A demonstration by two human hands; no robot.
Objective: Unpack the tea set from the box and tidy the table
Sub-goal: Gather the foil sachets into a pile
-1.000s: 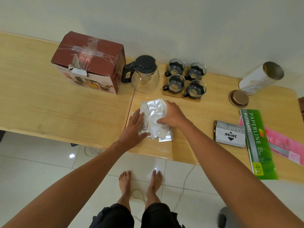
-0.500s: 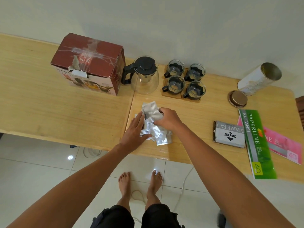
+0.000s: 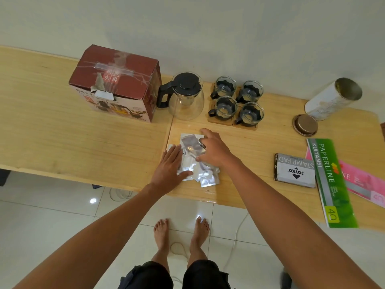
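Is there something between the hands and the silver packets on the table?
No. The left hand rests flat on the silver packets; the right hand touches their top. Nothing visible is between.

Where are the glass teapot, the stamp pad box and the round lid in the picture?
glass teapot (image 3: 186,101): head view, on its clear glass belly.
stamp pad box (image 3: 295,170): head view, on its grey top face.
round lid (image 3: 305,124): head view, on its brown centre.

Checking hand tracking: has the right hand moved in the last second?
Yes. The right hand shifted slightly left over the foil packets, away from the stamp pad.
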